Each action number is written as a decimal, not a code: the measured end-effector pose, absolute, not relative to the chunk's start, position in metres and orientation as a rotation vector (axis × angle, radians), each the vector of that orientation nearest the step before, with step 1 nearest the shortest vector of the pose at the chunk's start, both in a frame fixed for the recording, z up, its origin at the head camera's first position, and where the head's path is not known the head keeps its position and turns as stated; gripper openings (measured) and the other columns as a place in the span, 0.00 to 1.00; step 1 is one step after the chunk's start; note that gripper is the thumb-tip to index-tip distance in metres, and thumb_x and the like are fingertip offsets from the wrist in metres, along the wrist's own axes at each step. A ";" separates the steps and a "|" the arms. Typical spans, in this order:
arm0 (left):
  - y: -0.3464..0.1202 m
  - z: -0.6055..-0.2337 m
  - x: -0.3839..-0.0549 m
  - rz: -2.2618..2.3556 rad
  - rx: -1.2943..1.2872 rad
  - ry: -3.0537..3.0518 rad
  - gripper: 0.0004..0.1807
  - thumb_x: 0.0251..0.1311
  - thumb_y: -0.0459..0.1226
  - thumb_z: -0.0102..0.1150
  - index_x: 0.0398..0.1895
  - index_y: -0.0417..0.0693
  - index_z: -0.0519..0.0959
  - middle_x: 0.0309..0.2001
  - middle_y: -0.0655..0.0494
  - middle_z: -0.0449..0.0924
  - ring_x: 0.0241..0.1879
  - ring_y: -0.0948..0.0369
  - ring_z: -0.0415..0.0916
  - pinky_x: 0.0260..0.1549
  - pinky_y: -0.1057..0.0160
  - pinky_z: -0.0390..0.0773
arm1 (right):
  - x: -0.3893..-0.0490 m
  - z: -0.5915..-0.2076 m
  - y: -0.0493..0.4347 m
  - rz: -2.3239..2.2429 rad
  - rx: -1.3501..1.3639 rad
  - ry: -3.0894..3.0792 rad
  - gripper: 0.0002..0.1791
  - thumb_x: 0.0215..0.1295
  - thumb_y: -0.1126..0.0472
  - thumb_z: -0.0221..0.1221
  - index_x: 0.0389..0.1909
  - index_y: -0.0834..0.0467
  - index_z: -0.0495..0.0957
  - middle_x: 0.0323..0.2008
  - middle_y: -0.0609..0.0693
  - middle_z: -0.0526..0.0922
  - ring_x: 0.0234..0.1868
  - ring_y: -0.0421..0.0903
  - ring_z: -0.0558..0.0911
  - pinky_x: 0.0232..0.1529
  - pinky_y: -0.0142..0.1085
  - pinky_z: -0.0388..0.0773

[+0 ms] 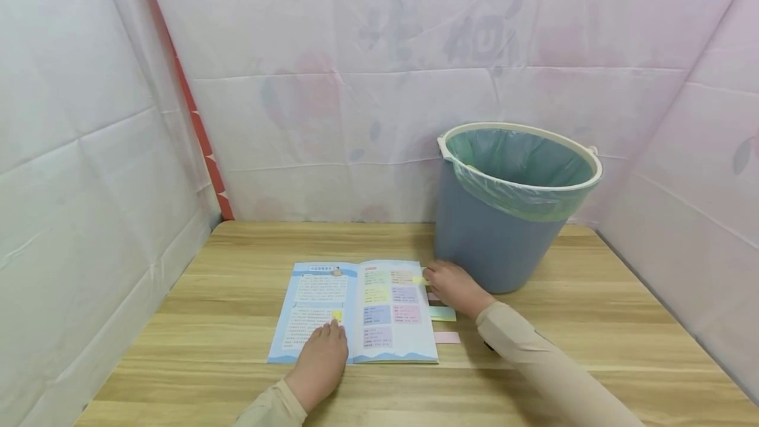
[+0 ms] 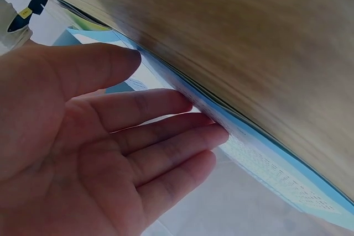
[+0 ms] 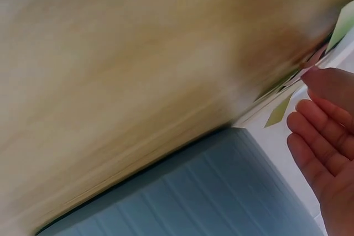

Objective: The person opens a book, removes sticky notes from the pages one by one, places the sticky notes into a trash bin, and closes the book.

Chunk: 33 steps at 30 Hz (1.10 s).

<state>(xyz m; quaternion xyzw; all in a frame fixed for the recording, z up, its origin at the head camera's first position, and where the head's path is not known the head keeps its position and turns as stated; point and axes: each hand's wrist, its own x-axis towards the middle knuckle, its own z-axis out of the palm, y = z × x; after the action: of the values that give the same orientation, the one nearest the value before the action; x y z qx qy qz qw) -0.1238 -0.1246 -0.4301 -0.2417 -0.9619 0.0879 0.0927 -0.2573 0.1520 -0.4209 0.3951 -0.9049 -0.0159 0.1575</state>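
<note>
An open booklet with blue borders lies on the wooden table. My left hand rests on its left page, fingers nearly straight; in the left wrist view the fingertips meet the page. A small yellow patch shows just beyond them. At the right page's outer edge, my right hand has curled fingers and pinches a yellow sticky tab. In the right wrist view that yellow strip juts past the fingers; the thumb partly hides the grip. Below the hand, a teal tab and pink tab stick out.
A blue-grey bucket with a green liner and pale rim stands just beyond my right hand. White patterned cloth hangs behind and along both sides of the table.
</note>
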 end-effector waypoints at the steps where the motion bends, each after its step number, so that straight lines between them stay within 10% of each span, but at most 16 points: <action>1: -0.125 -0.430 -0.124 0.254 -0.718 -2.852 0.14 0.61 0.33 0.58 0.45 0.30 0.81 0.47 0.37 0.80 0.47 0.49 0.80 0.48 0.56 0.79 | -0.258 -0.422 0.151 -0.063 1.131 -2.584 0.08 0.53 0.68 0.69 0.29 0.61 0.77 0.28 0.49 0.76 0.29 0.44 0.75 0.30 0.36 0.76; 33: -0.125 -0.425 -0.122 0.275 -0.737 -2.848 0.14 0.63 0.33 0.57 0.46 0.31 0.81 0.48 0.38 0.80 0.47 0.49 0.80 0.48 0.57 0.79 | -0.255 -0.398 0.148 -0.146 1.021 -2.519 0.09 0.53 0.76 0.64 0.34 0.65 0.78 0.33 0.53 0.78 0.34 0.48 0.79 0.37 0.38 0.80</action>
<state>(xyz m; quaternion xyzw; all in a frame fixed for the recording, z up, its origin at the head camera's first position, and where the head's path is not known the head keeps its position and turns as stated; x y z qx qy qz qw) -0.1220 -0.1254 -0.4255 -0.2485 -0.9597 0.0927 0.0933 -0.2555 0.1485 -0.3981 0.3670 -0.9051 -0.0526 0.2082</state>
